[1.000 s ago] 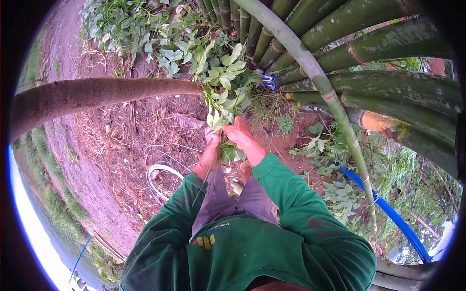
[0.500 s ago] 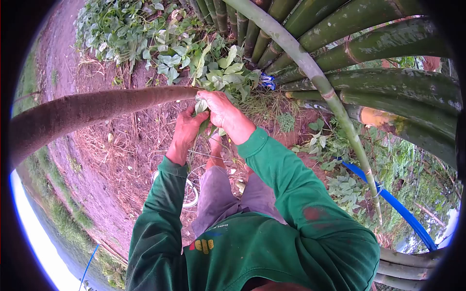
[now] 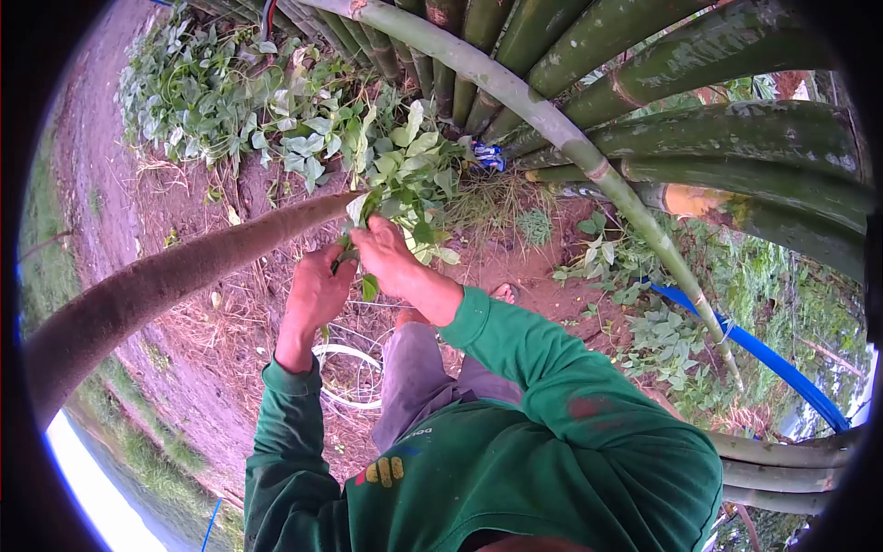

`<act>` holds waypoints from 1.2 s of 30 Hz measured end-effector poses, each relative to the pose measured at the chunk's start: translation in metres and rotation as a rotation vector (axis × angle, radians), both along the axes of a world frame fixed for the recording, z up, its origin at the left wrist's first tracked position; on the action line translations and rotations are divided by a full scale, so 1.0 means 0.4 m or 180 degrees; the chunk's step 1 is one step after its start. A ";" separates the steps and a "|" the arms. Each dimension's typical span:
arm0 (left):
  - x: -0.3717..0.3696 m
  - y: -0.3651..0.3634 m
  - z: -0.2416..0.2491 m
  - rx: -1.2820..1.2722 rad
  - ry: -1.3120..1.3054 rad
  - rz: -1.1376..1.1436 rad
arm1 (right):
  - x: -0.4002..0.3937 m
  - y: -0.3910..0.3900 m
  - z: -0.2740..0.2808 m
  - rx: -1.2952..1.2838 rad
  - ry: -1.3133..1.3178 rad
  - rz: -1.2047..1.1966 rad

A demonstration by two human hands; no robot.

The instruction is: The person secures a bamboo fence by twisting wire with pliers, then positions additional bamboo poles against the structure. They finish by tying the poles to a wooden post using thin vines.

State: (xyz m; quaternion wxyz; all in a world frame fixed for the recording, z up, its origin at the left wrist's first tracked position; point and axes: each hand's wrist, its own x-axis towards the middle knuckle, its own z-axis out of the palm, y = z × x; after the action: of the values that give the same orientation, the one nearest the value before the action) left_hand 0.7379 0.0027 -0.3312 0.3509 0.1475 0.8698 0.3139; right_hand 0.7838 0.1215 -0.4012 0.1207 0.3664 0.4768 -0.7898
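Observation:
Leafy vine stems (image 3: 368,207) pass between my two hands beside the brown trunk (image 3: 193,250). My right hand (image 3: 386,258) is closed on the leafy vine near the trunk's base. Just to the left and slightly lower, my left hand (image 3: 317,290) has its fingers bent together, with a bit of green at the fingertips; what they pinch is too small to make out. A green leaf (image 3: 370,287) hangs below, between the hands.
Thick green bamboo stems (image 3: 736,129) fan out at the upper right, crossed by one slanting pole (image 3: 552,124). A blue pipe (image 3: 773,363) lies at the right. Low leafy plants (image 3: 202,92) grow at the upper left. A white coiled hose (image 3: 349,403) rests by the legs.
Both hands have moved left and lower in the view and are slightly farther apart. More of the vine shows above my right hand. The whole view has shifted.

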 end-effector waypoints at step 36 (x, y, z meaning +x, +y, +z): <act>-0.050 0.190 0.321 0.1266 0.2651 -0.1900 | -0.490 0.277 -0.398 0.3913 -0.0132 0.1481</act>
State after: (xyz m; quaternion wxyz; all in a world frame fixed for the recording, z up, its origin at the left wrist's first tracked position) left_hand 0.7178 0.0788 -0.2028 0.0162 0.5630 0.7795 0.2741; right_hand 0.5878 0.2323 -0.5606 0.0661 0.2710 0.9055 -0.3196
